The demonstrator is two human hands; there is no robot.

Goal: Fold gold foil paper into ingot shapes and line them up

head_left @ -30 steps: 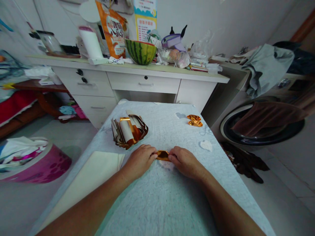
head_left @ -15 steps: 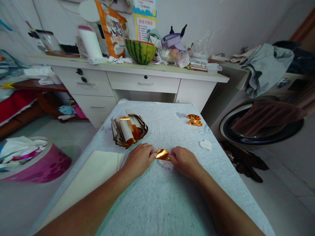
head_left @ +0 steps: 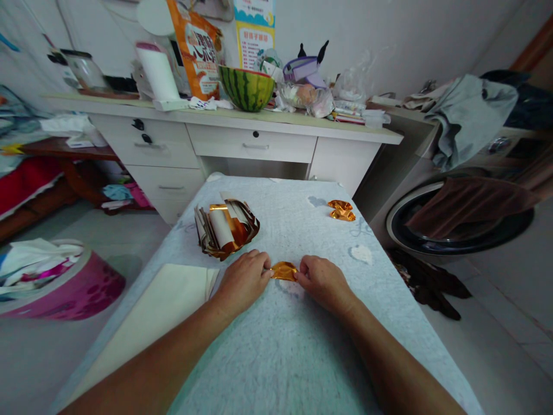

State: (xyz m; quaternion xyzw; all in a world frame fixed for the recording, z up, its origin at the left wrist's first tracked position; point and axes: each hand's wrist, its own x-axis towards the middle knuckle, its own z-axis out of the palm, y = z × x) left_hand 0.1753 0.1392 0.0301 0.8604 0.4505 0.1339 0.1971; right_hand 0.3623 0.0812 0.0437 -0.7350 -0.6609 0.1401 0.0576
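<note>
A small piece of gold foil paper (head_left: 284, 271) lies low over the cloth-covered table, stretched between my hands. My left hand (head_left: 247, 278) pinches its left end with thumb and fingers. On the other end, my right hand (head_left: 320, 279) is closed in the same way. Beyond my left hand sits a bundle of gold-and-white foil paper sheets (head_left: 222, 227), curled and loosely stacked. Two folded gold foil pieces (head_left: 341, 211) lie close together at the table's far right. A pale stack of paper (head_left: 173, 300) rests partly under my left forearm.
The table (head_left: 276, 357) wears a light blue cloth. Behind it stands a white desk (head_left: 254, 144) with a watermelon half (head_left: 246, 89) and an orange bag (head_left: 199, 55). A pink bin (head_left: 93, 285) is at left, a washing machine (head_left: 400, 202) at right.
The gold foil between my hands looks flatter and fuller in shape than before, where it showed a slanted twist. Both hands stay in nearly the same place.
</note>
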